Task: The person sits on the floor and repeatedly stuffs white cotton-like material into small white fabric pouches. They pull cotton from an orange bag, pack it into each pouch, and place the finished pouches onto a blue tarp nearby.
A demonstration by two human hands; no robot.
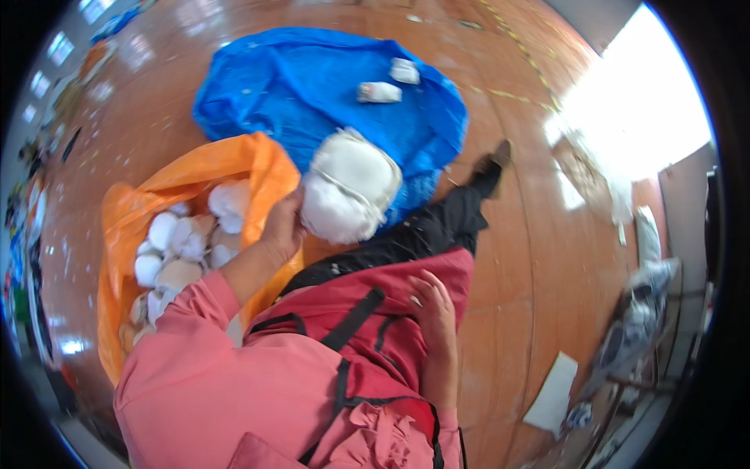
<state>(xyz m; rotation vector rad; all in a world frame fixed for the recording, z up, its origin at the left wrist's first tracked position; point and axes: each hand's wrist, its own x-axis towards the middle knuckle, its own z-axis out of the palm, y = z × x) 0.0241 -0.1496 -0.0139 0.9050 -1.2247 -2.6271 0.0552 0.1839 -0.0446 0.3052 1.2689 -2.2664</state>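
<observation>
The person's left hand [285, 224] grips the near left side of a bundle [351, 187], a plump white thing with a raised seam across it; some of the fingers are hidden behind it. The bundle is in front of the body, between an orange sack [187, 168] and the outstretched leg [391, 234], and it covers part of a blue sheet [273, 78] beyond.

The right hand [433, 303] is by the apron [359, 313], its fingers loosely bent and a little apart, holding nothing that shows (whether it touches the cloth, one cannot tell).

The orange sack stands gaping to the left, with rounded white and beige pieces [180, 270] heaped inside; the left forearm passes over its right part. The blue sheet lies rumpled on the floor [500, 352], and on its right part are two small white lumps [380, 92], near each other. The leg, in black trousers, points away to the right and ends in a brown shoe [502, 152]. A pale card [551, 391] lies farther right.
</observation>
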